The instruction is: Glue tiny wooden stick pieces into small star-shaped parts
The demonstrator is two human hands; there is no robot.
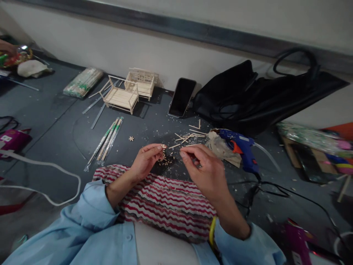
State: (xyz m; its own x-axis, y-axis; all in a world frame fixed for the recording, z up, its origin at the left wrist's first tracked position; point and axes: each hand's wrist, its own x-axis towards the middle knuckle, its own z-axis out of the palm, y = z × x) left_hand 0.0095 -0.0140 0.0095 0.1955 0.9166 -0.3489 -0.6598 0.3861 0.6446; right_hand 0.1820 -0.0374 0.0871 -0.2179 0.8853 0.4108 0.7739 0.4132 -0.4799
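My left hand (147,156) pinches a tiny wooden piece (163,146) between thumb and forefinger; it looks like part of a small flower shape. Just right of it, my right hand (205,165) is closed in a pinch, and whatever sits at its fingertips is too small to make out. Small cut wood bits (166,162) lie scattered on the dark table between the hands. Beyond them is a loose pile of thin wooden sticks (187,137). A finished wooden flower (131,138) lies to the left of my left hand.
Two miniature wooden benches (121,97) stand near the wall, beside a propped phone (182,97). A blue glue gun (242,149) with its cord lies at right, before a black bag (234,95). Wrapped stick packs (106,141) lie at left. A striped cloth (165,206) covers the near edge.
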